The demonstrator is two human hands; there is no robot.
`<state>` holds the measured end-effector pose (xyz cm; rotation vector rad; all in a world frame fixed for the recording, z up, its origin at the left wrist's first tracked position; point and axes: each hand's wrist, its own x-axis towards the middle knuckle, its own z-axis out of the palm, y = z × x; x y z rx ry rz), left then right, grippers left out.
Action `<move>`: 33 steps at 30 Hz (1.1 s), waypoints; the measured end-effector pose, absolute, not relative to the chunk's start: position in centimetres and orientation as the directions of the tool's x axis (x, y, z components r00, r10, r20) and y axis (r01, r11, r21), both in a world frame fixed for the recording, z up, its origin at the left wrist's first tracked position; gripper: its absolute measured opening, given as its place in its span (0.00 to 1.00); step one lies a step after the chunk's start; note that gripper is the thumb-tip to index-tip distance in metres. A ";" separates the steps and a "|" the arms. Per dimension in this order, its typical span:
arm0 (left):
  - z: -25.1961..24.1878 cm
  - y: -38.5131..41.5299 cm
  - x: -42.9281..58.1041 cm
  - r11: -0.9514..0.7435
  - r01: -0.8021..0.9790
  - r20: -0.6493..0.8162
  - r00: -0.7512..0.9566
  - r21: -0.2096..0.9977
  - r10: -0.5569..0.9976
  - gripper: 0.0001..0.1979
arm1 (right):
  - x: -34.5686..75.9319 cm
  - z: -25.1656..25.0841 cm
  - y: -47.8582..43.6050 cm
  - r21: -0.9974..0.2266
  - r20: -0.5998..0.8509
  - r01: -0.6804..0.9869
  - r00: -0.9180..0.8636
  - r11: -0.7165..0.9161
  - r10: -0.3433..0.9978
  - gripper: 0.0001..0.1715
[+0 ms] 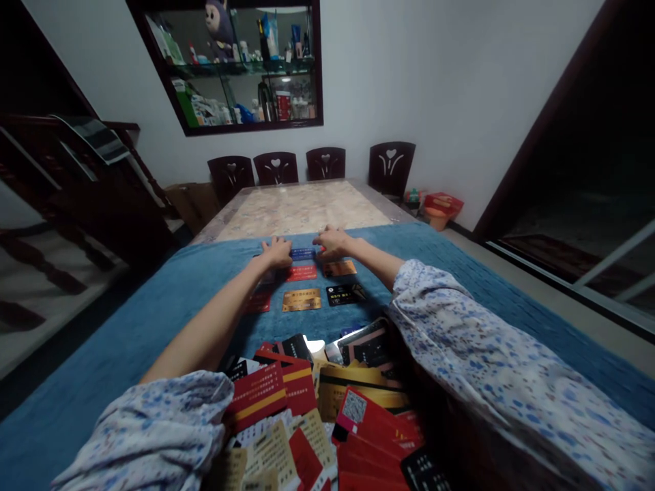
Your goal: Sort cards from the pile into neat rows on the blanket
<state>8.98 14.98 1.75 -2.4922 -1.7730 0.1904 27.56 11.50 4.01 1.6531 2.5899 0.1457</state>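
Blue card (pixel 303 255): flat, pale lettering; left fingers (pixel 286 246), right fingers (pixel 321 239) near ends, cannot tell if grasping.

I'm counting one bare left hand (pixel 277 253) and one bare right hand (pixel 331 243), plus two white cloth sleeves with blue speckles (pixel 475 348). Flat, glossy and rectangular, one blue card (pixel 303 254), two red cards (pixel 301 274), one copper-coloured card (pixel 340 268), one gold card (pixel 301 300) and one black card (pixel 342 294) are lying out, making six in plain sight. One heap of mixed-colour cards (pixel 260 394) is overlapping too thickly for counting. Four dark wooden chairs with heart-shaped cut-outs (pixel 389 167) are standing, and one grey-purple plush toy (pixel 220 31) is sitting.
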 end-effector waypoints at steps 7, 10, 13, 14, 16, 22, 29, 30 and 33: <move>2.8 12.4 9.6 -0.378 0.922 0.080 0.384 -0.083 0.920 0.26 | 30.2 5.4 7.4 0.069 0.089 0.899 -0.437 0.432 0.895 0.18; 3.1 10.6 10.4 -0.429 0.902 0.146 0.432 -0.059 0.890 0.23 | 31.5 5.9 5.1 0.063 0.124 0.904 -0.428 0.423 0.895 0.16; 3.5 8.5 11.5 -0.481 0.876 0.190 0.479 -0.040 0.857 0.18 | 32.8 6.3 2.7 0.061 0.140 0.910 -0.415 0.411 0.899 0.15; 3.5 7.7 11.9 -0.496 0.868 0.198 0.492 -0.032 0.848 0.17 | 33.2 6.3 1.9 0.058 0.141 0.913 -0.408 0.404 0.902 0.15; 3.6 6.2 12.8 -0.528 0.849 0.210 0.519 -0.014 0.829 0.16 | 34.2 6.4 0.4 0.049 0.147 0.921 -0.390 0.387 0.909 0.15; 3.2 1.9 15.4 -0.633 0.773 0.234 0.609 0.037 0.758 0.15 | 37.6 5.7 -3.6 0.017 0.183 0.938 -0.344 0.347 0.921 0.12; 2.9 -3.2 19.1 -0.745 0.660 0.227 0.715 0.091 0.661 0.15 | 42.0 4.0 -8.8 0.019 0.213 0.956 -0.291 0.294 0.933 0.10; 2.9 -4.0 19.7 -0.762 0.641 0.226 0.731 0.095 0.644 0.15 | 42.6 3.7 -9.6 0.022 0.211 0.958 -0.284 0.286 0.936 0.10; 2.8 -6.0 21.2 -0.808 0.580 0.214 0.780 0.105 0.588 0.15 | 44.6 2.6 -11.7 0.026 0.202 0.965 -0.259 0.259 0.944 0.10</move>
